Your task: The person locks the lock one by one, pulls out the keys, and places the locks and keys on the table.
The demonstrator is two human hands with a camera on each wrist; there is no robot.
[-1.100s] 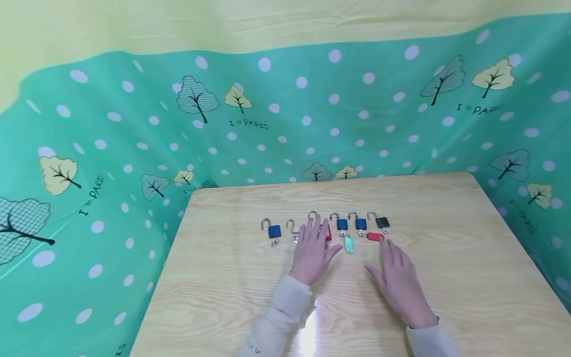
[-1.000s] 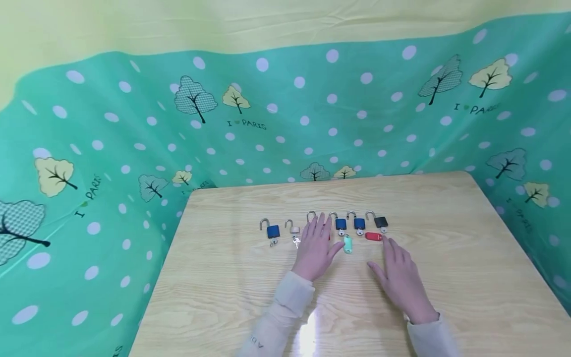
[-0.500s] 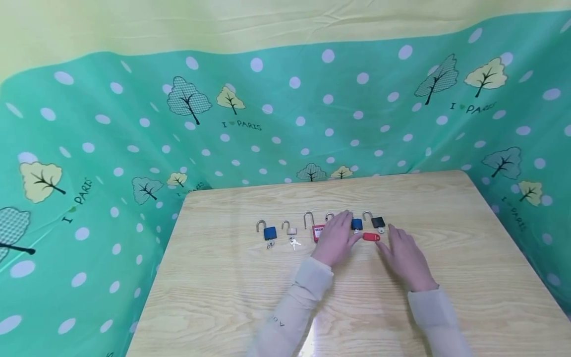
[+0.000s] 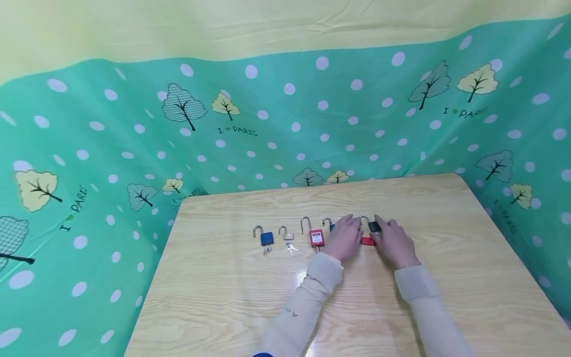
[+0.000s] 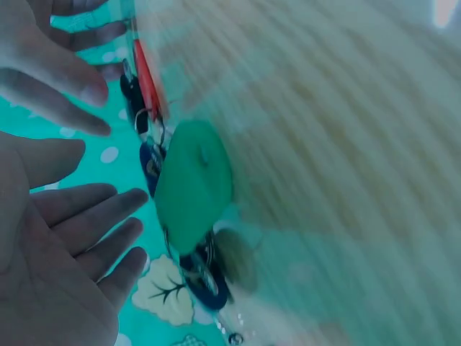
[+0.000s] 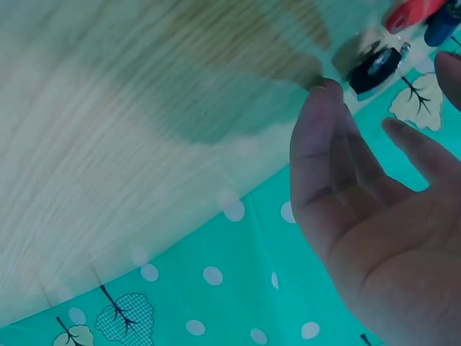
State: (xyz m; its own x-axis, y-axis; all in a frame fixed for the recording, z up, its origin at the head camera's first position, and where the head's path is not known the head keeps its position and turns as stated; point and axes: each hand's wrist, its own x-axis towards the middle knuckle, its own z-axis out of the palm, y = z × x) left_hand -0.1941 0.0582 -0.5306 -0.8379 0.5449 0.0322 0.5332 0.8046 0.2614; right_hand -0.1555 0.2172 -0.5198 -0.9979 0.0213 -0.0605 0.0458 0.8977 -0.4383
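My left hand (image 4: 342, 240) is over the right part of a row of unlocked padlocks, its fingers loosely extended and hiding some of them. In the left wrist view nothing sits between its fingers, and a green key tag (image 5: 193, 187) lies close beside them. My right hand (image 4: 395, 244) is at the row's right end, fingers gently bent, next to the black padlock (image 4: 373, 226). A gap shows between its thumb and fingers in the right wrist view, with the black padlock (image 6: 376, 71) just beyond the fingertips. Between both hands lies a red key tag (image 4: 368, 241).
Left of my hands lie a blue padlock (image 4: 266, 238), a small pale padlock (image 4: 288, 236) with keys (image 4: 292, 248), and a red padlock (image 4: 317, 237). Everything rests on a wooden table (image 4: 214, 297), with a green dotted cloth (image 4: 250, 124) hanging behind and beside it.
My left hand has moved right, uncovering the red padlock and now covering blue padlocks and the green key tag. My right hand has shifted forward and slightly left, to the black padlock.
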